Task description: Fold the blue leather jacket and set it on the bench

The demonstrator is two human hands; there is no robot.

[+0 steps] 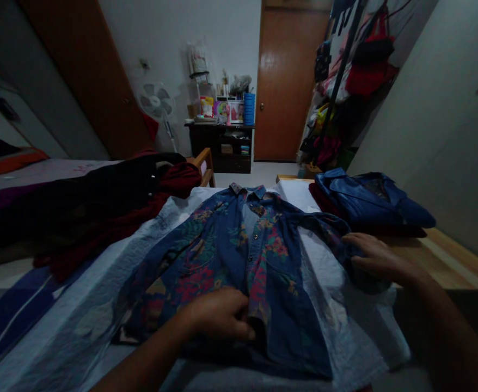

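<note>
**Floral denim shirt (216,245) spread out, collar (259,191) pointing away**

So a rumpled white cloth (314,253) covered the work surface, and the shirt lay front-up on it. Folded blue clothing (373,201) sat stacked off to the right. The right hand (372,255) had hold of a sleeve (324,222). The left hand (225,313) was curled by the placket (257,294) near the hem; couldn't tell if it was pinching.

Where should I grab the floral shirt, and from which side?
Probably at the collar, from above: the shirt lies spread front-up, its collar at the far end, clear of the left hand low on the front and the right hand at a sleeve.
</note>
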